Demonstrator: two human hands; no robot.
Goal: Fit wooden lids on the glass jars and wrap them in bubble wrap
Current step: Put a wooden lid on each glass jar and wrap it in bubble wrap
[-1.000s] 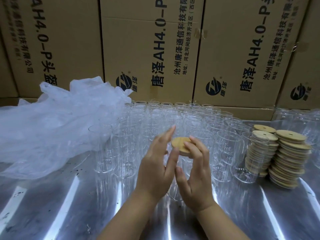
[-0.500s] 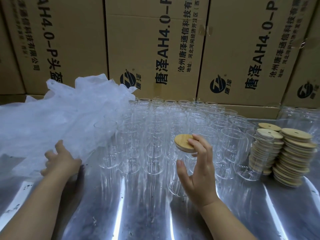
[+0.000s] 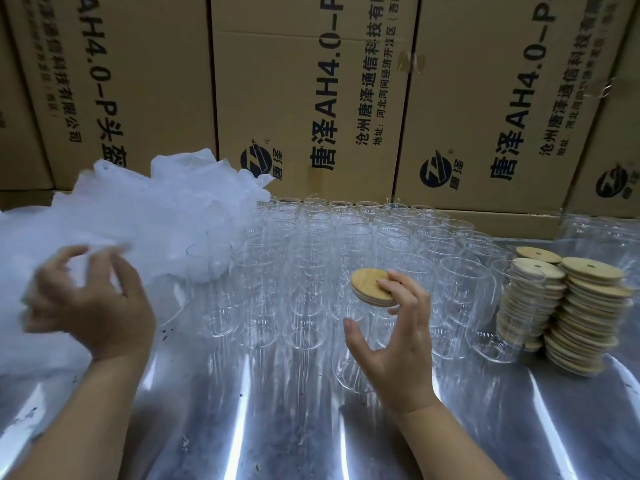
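In the head view, your right grip (image 3: 398,341) was open. Its fingertips lay flat on a wooden lid (image 3: 372,284), and the thumb stood apart at 7 o'clock from the lid. I think you pressed down there to seat the lid on the front jar (image 3: 349,368), the one nearest to you in the block of glass jars (image 3: 311,254).

Your left grip (image 3: 100,313) was out at 9 o'clock with curled fingers in the bubble wrap (image 3: 138,230). It was probably there to pull a piece over for the jar with the lid on. That hand was blurred, so I could not tell if it really held the wrap.

The spare lids (image 3: 585,306) sat in stacks at 3 o'clock, close by your right side, easy to reach. Cardboard boxes (image 3: 304,98) stood like a wall at 12 o'clock.

The jars were clear on a shiny table (image 3: 485,427), so their edges ran together. I could not see if the lid sat all the way down. The wrap ran off the picture at 9 o'clock.
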